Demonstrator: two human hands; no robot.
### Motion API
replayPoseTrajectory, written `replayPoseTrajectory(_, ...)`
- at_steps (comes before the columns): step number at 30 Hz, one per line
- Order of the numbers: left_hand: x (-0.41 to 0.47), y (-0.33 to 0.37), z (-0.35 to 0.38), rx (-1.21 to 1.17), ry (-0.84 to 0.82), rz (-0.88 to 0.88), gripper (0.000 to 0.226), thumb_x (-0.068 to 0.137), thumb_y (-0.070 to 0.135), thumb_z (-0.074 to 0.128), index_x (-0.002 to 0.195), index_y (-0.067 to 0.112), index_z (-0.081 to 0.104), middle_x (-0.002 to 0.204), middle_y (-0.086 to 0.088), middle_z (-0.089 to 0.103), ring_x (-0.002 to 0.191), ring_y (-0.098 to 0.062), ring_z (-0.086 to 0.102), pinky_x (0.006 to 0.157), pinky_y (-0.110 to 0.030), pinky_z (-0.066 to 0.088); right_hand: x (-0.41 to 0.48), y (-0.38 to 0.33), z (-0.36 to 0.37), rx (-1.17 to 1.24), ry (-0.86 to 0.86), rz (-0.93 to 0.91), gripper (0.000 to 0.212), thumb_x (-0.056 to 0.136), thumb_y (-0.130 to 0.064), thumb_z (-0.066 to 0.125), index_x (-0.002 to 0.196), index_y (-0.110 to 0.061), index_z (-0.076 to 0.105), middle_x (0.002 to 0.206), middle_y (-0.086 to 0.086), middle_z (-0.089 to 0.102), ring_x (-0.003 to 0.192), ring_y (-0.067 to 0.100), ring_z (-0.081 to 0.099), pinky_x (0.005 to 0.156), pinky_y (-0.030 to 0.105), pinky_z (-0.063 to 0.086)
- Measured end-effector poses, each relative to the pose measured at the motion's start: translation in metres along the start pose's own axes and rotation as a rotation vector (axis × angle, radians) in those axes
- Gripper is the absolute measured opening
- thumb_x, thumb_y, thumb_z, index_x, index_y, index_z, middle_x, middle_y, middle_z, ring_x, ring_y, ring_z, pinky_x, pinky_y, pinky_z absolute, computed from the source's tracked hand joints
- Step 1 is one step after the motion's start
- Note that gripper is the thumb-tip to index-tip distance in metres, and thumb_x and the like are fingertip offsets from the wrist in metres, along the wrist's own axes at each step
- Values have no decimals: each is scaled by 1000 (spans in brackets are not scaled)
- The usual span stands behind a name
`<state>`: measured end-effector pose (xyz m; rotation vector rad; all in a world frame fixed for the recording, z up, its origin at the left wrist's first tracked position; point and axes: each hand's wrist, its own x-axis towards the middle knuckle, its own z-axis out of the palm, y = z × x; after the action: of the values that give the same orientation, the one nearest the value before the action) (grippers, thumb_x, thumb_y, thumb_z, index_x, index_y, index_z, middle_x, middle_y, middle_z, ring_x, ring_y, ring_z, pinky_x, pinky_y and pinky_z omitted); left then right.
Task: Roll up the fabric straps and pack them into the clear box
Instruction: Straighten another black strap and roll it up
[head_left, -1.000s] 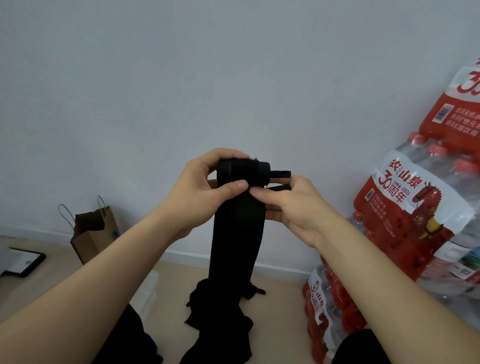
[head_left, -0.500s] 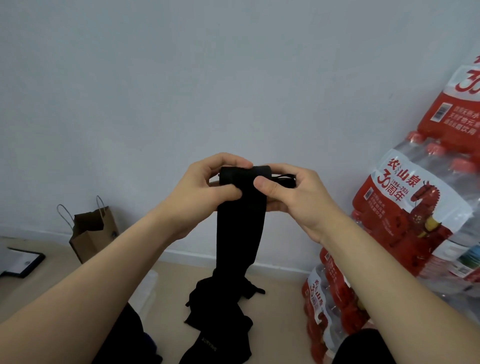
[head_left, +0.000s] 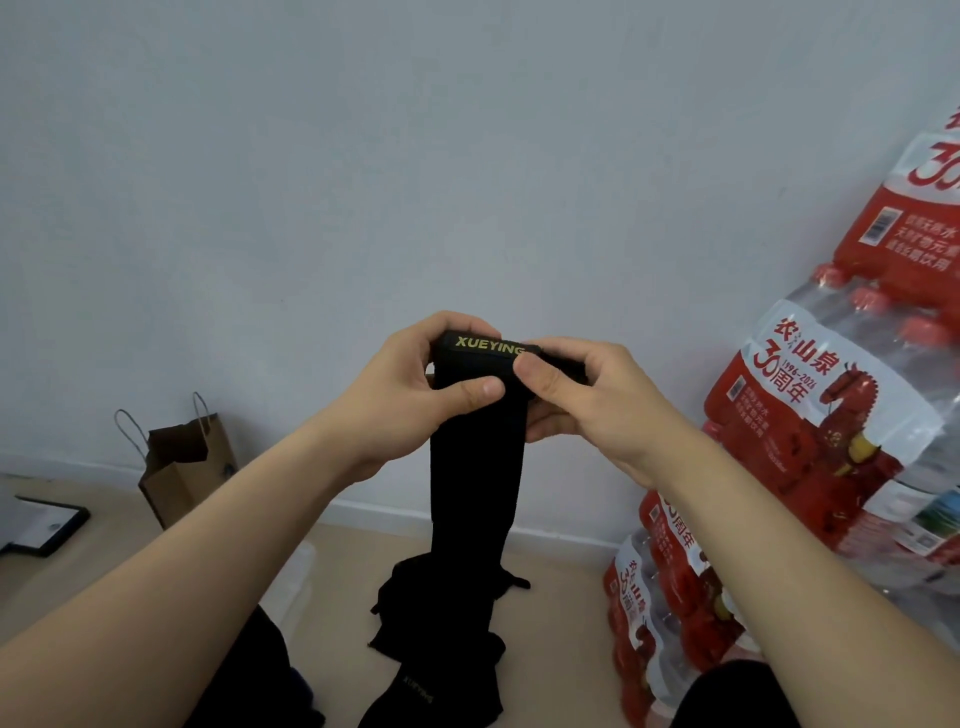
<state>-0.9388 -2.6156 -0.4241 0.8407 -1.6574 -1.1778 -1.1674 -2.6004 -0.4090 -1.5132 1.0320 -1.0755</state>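
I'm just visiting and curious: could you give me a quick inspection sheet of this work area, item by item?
Surface: beige floor; the rolling is done in the air above it.
Job's things: black strap rolled at its top end, marked XUEYING, its tail hanging down toward a dark heap of straps on the floor; what looks like the clear box, partly hidden behind the left forearm.
Clutter: brown paper bag; flat dark-framed item, too small to identify.
Hands: left hand and right hand both pinch the roll, thumbs on its front.
Cables: nothing seen.
Surroundings: plain pale wall; packs of bottled water stacked on the right.
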Motion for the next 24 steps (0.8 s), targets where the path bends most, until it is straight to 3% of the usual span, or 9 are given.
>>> replayPoseTrajectory(2,-1,-1,0,8,-50,-18,38,96,11,79,129,21,63,116,0,73,106,-15,71,89,-27,57,-1,0,-2,-41,7,-14,42,84,-43,81,116,-17,80,99,17,81,87,35,81,77,41,67)
replayPoseTrajectory(5,-1,-1,3,-205,-129,-142,41,97,27,76,134,21,60,121,-2,71,112,-18,70,95,-33,55,-2,-2,-5,-76,47,-74,38,80,-38,86,112,-19,83,92,9,81,78,25,78,69,32,65)
replayPoseTrajectory(8,-1,0,3,-189,-216,-183,39,102,53,66,127,24,72,125,-13,74,115,-24,71,100,-43,54,-2,2,-8,-157,52,-131,30,84,-25,92,113,-25,84,98,2,83,84,23,81,68,31,65)
replayPoseTrajectory(10,-1,-3,4,-103,-169,-186,41,102,52,64,124,18,72,116,-18,74,105,-24,70,93,-43,53,-2,5,-9,-193,51,-131,33,84,-21,93,115,-29,84,100,0,83,87,22,82,69,31,66)
replayPoseTrajectory(12,-1,-4,6,-115,-72,-184,44,96,43,69,127,12,65,108,-12,70,98,-19,68,88,-39,53,-2,6,-9,-148,41,-107,34,86,-28,92,118,-31,82,103,2,83,92,24,82,72,36,67)
replayPoseTrajectory(15,0,-2,8,-167,-63,-134,43,93,29,74,132,15,63,125,-19,70,111,-27,69,100,-43,56,-2,7,-11,58,-36,-30,41,90,-44,82,124,-21,79,108,13,80,94,33,80,77,44,66)
replayPoseTrajectory(20,-1,1,8,-191,-98,-161,45,94,29,73,136,16,65,133,-19,70,127,-35,68,113,-51,53,-2,11,-10,41,-41,-73,40,86,-27,84,122,-12,80,110,15,81,102,33,80,83,40,66)
replayPoseTrajectory(24,0,3,5,-99,-170,-204,41,102,40,69,129,10,71,126,-24,73,121,-37,72,105,-51,59,-3,11,-9,-29,-27,-106,41,83,-17,88,123,-17,79,110,9,83,105,25,80,88,31,63)
